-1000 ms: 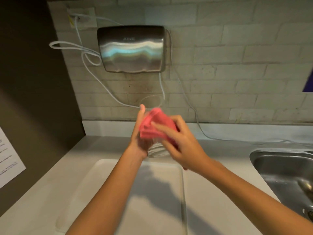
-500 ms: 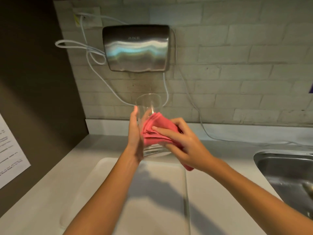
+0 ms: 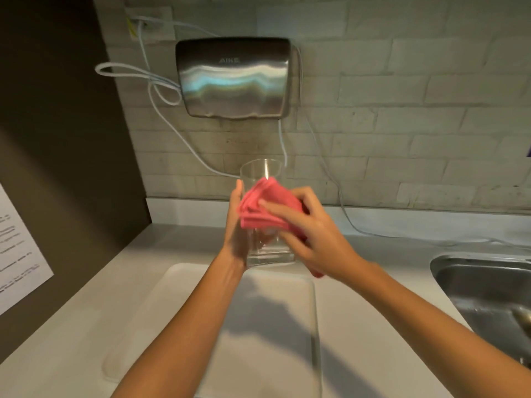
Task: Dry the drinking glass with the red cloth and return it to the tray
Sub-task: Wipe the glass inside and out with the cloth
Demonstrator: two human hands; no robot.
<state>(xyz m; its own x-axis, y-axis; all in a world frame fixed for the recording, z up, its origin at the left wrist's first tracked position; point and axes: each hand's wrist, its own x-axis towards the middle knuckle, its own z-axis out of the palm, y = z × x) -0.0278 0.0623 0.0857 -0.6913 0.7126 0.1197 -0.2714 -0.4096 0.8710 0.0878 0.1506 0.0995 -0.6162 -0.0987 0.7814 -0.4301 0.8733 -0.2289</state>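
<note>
A clear drinking glass (image 3: 265, 251) stands upright in the air above the far end of the white tray (image 3: 184, 326). My left hand (image 3: 236, 225) grips the glass from its left side. My right hand (image 3: 310, 234) presses a folded red cloth (image 3: 265, 206) against the front and right of the glass wall. The cloth covers the middle of the glass; the rim and the thick base show above and below it. A corner of the cloth hangs out under my right palm.
A steel hand dryer (image 3: 232, 79) hangs on the brick wall with white cables (image 3: 161, 90) looping left and down. A steel sink (image 3: 488, 291) lies at the right. A dark wall with a printed sheet (image 3: 17, 254) bounds the left of the counter (image 3: 373, 311).
The glass has tipped from leaning to upright and sits a little higher in my left hand. My right hand has slid the cloth across the glass wall.
</note>
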